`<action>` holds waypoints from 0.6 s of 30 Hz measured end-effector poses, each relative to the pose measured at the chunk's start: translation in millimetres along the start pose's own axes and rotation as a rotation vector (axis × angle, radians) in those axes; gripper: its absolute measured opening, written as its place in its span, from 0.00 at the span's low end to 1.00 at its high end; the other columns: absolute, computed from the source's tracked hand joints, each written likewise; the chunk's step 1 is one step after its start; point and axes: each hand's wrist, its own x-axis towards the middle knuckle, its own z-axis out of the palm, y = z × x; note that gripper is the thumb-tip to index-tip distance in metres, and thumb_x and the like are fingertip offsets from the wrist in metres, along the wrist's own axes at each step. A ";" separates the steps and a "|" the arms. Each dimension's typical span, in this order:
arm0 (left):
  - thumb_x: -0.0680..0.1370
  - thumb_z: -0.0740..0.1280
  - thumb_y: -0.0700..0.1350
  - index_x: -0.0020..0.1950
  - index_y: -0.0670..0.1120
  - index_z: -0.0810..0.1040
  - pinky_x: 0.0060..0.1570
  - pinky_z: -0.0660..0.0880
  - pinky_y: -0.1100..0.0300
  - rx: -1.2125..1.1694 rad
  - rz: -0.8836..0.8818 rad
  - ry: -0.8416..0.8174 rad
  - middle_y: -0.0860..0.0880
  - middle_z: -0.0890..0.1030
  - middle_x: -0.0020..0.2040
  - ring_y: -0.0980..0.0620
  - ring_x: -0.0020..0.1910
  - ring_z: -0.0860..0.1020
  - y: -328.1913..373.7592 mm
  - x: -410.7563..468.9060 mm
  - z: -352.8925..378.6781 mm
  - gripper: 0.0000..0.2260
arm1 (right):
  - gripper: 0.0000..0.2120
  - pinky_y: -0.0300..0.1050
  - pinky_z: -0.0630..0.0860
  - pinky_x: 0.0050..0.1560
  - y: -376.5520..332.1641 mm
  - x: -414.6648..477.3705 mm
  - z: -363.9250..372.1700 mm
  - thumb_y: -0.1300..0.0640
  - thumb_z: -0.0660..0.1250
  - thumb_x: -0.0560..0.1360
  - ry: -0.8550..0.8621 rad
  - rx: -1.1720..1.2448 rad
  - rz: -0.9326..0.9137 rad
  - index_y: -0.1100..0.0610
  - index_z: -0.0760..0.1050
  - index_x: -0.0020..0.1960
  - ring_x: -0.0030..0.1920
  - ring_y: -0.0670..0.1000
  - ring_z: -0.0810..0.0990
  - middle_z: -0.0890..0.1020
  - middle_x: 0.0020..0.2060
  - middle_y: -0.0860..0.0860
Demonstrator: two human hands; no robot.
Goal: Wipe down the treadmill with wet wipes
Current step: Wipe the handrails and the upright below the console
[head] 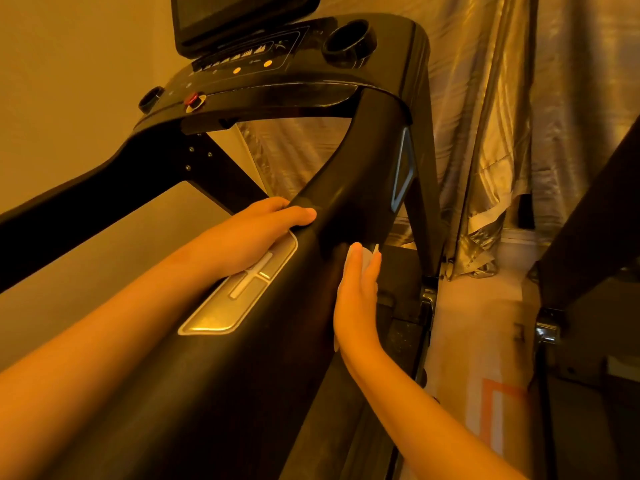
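Right now the wet wipe (367,252) sits flat against the outer side of the black handrail (242,375) of the treadmill (417,98), pinned under the right hand (358,299), whose fingers are straight and close together. On top of the rail, the left hand (256,237) covers the end of the silver panel (221,313), fingers curled over the inner edge, thumb stretched forward. Beyond are the console (242,64) and cup holder (346,43), with a shiny curtain (485,133) to the right.

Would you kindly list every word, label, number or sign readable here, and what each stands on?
No word or number is legible.
On the console: white markings, too small and blurred to read.
On the silver plate of the handrail: a cross-shaped mark, no letters.
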 end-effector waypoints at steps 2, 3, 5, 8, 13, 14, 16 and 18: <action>0.80 0.59 0.56 0.57 0.56 0.66 0.40 0.64 0.70 0.015 0.019 -0.006 0.61 0.69 0.47 0.68 0.40 0.67 -1.9 0.8 -1.8 0.08 | 0.41 0.39 0.63 0.55 -0.9 -11.3 -0.6 0.30 0.48 0.70 -0.047 -0.009 -0.011 0.41 0.40 0.78 0.68 0.51 0.64 0.56 0.76 0.50; 0.80 0.59 0.56 0.57 0.56 0.68 0.40 0.64 0.70 0.030 0.026 -0.002 0.61 0.69 0.47 0.67 0.40 0.67 -2.0 0.8 -1.6 0.08 | 0.44 0.35 0.64 0.52 -1.5 -14.2 -0.6 0.29 0.49 0.67 -0.060 -0.016 -0.017 0.41 0.39 0.78 0.64 0.48 0.64 0.56 0.76 0.50; 0.80 0.59 0.56 0.53 0.56 0.69 0.37 0.64 0.77 0.038 0.019 -0.004 0.63 0.69 0.45 0.68 0.40 0.68 -1.8 -0.2 -2.2 0.06 | 0.46 0.30 0.64 0.44 -3.4 -16.5 -0.2 0.29 0.50 0.65 -0.064 -0.020 -0.033 0.42 0.39 0.78 0.58 0.44 0.62 0.56 0.75 0.50; 0.80 0.60 0.56 0.49 0.59 0.70 0.35 0.64 0.81 0.031 0.024 -0.015 0.62 0.73 0.46 0.68 0.40 0.69 -1.9 0.6 -2.0 0.03 | 0.40 0.37 0.64 0.53 -1.5 -14.7 0.3 0.31 0.49 0.71 -0.034 -0.029 -0.040 0.42 0.40 0.78 0.66 0.50 0.65 0.55 0.76 0.51; 0.80 0.59 0.57 0.51 0.58 0.71 0.38 0.63 0.77 0.027 0.035 -0.016 0.63 0.72 0.46 0.68 0.40 0.69 -5.6 2.3 -3.0 0.05 | 0.27 0.41 0.61 0.57 4.7 -8.7 -0.4 0.43 0.48 0.82 0.000 -0.002 -0.040 0.43 0.42 0.78 0.71 0.53 0.62 0.56 0.77 0.51; 0.80 0.59 0.57 0.53 0.57 0.72 0.40 0.63 0.75 0.030 0.045 -0.017 0.62 0.73 0.48 0.67 0.42 0.70 -7.1 3.5 -3.8 0.07 | 0.27 0.41 0.61 0.56 5.3 -6.6 -0.2 0.44 0.47 0.83 0.005 0.000 -0.038 0.44 0.43 0.78 0.70 0.52 0.63 0.56 0.77 0.50; 0.80 0.59 0.57 0.55 0.55 0.71 0.42 0.64 0.71 0.043 0.047 -0.010 0.61 0.73 0.48 0.65 0.44 0.70 -8.5 4.4 -4.5 0.09 | 0.26 0.42 0.63 0.58 4.9 1.2 0.2 0.44 0.47 0.83 0.026 0.010 -0.031 0.44 0.44 0.79 0.71 0.53 0.63 0.58 0.76 0.50; 0.79 0.60 0.58 0.56 0.53 0.74 0.48 0.67 0.65 0.045 0.055 -0.015 0.56 0.76 0.50 0.61 0.48 0.74 -10.2 7.1 -5.0 0.12 | 0.26 0.48 0.64 0.64 2.3 14.4 1.1 0.44 0.47 0.83 0.055 0.037 -0.003 0.44 0.45 0.79 0.72 0.55 0.63 0.59 0.76 0.52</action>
